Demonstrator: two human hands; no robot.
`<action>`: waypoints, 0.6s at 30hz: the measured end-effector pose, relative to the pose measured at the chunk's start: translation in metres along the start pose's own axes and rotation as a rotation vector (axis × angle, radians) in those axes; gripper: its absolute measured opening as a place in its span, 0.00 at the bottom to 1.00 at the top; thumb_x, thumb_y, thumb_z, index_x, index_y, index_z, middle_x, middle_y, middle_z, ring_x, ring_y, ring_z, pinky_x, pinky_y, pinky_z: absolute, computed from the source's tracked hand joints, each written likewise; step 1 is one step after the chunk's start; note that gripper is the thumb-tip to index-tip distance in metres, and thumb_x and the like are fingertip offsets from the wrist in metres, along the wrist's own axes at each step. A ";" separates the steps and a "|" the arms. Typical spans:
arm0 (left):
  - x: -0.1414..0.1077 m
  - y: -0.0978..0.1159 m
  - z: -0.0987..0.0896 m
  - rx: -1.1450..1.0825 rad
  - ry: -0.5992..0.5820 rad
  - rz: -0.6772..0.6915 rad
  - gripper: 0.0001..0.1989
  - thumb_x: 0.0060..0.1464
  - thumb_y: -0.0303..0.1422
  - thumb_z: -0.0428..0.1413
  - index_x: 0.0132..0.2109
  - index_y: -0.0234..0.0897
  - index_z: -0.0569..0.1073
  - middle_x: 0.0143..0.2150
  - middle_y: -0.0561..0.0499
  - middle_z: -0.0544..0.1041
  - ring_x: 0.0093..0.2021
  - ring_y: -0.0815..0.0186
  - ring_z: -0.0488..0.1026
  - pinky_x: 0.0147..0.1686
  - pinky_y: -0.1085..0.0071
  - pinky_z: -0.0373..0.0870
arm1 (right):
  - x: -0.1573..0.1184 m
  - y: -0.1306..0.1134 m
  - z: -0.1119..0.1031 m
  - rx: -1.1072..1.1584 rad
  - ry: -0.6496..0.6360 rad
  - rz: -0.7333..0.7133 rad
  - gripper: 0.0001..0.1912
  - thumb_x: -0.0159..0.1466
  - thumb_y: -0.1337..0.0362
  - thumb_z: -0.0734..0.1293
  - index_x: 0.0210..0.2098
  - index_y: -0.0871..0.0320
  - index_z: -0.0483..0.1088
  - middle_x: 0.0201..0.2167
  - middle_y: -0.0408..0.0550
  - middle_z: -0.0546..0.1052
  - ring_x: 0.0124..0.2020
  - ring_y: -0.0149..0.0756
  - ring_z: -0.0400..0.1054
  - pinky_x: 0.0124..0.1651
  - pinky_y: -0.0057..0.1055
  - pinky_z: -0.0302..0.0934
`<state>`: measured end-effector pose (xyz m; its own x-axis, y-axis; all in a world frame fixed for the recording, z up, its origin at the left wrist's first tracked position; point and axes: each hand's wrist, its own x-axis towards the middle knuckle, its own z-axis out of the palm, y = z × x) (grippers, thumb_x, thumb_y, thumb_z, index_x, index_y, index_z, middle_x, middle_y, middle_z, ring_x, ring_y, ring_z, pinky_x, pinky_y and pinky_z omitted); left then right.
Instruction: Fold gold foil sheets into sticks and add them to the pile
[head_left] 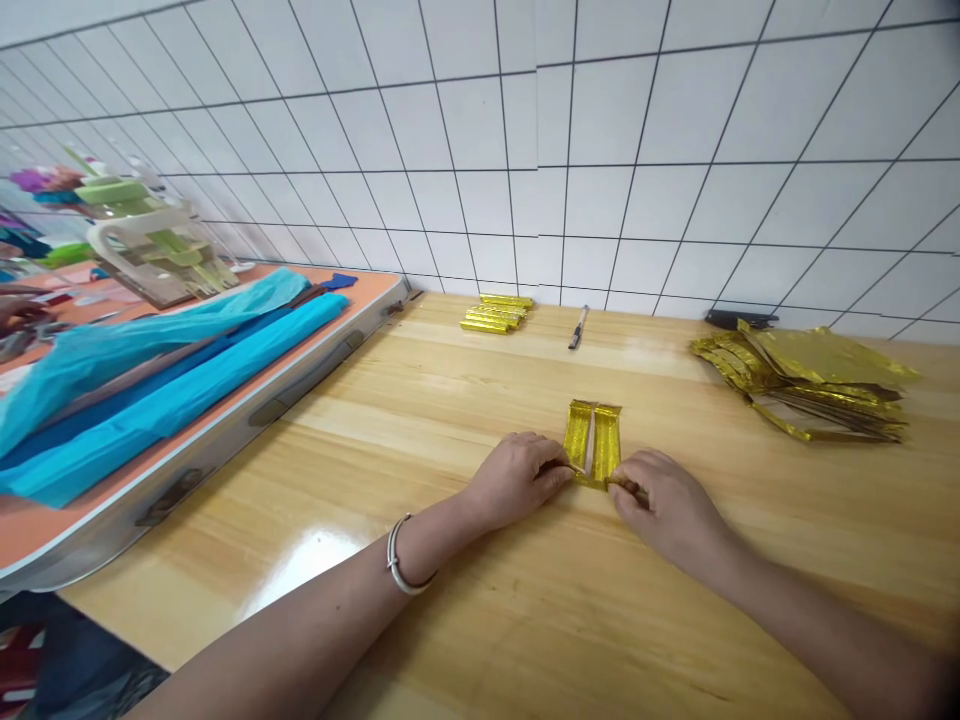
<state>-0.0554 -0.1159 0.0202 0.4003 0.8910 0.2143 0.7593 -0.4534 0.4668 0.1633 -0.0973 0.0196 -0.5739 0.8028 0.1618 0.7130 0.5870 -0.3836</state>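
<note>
A small piece of gold foil paper [606, 445] lies on the wooden table in front of me, its two long sides folded inward with a narrow gap between them. My left hand [521, 480] pinches its near left corner between thumb and fingers. At the near right corner, my right hand [667, 500] grips the same paper, fingers curled. The fingertips cover both near corners. A silver bangle [401, 555] circles my left wrist.
Several folded gold strips [495, 314] lie near the tiled wall, beside a pen-like tool [578, 328]. A stack of gold foil sheets [825, 370] sits at right, a black object [741, 319] behind it. Blue paper [187, 400] covers part of an orange-topped table [386, 290] at left.
</note>
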 end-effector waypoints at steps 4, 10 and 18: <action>0.000 0.000 -0.001 0.024 -0.011 0.000 0.08 0.57 0.33 0.51 0.32 0.35 0.69 0.29 0.52 0.72 0.32 0.68 0.68 0.33 0.74 0.61 | 0.001 0.000 -0.001 0.015 -0.002 0.005 0.09 0.60 0.65 0.59 0.23 0.56 0.63 0.24 0.44 0.68 0.30 0.35 0.61 0.33 0.30 0.54; 0.003 -0.002 0.000 0.093 -0.035 0.009 0.13 0.60 0.34 0.47 0.30 0.35 0.68 0.28 0.51 0.71 0.31 0.68 0.67 0.34 0.74 0.60 | 0.006 0.000 -0.003 -0.013 -0.041 0.051 0.11 0.60 0.63 0.59 0.22 0.56 0.62 0.23 0.44 0.67 0.29 0.34 0.61 0.31 0.28 0.52; 0.008 0.003 0.002 0.236 -0.046 -0.035 0.14 0.59 0.37 0.47 0.29 0.35 0.69 0.29 0.51 0.72 0.33 0.66 0.68 0.34 0.71 0.56 | 0.011 -0.001 -0.003 -0.104 -0.073 0.090 0.10 0.60 0.61 0.59 0.23 0.56 0.62 0.23 0.44 0.68 0.28 0.33 0.62 0.30 0.28 0.51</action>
<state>-0.0487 -0.1102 0.0222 0.3908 0.9064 0.1601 0.8696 -0.4206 0.2585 0.1571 -0.0892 0.0242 -0.5308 0.8452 0.0625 0.7987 0.5235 -0.2967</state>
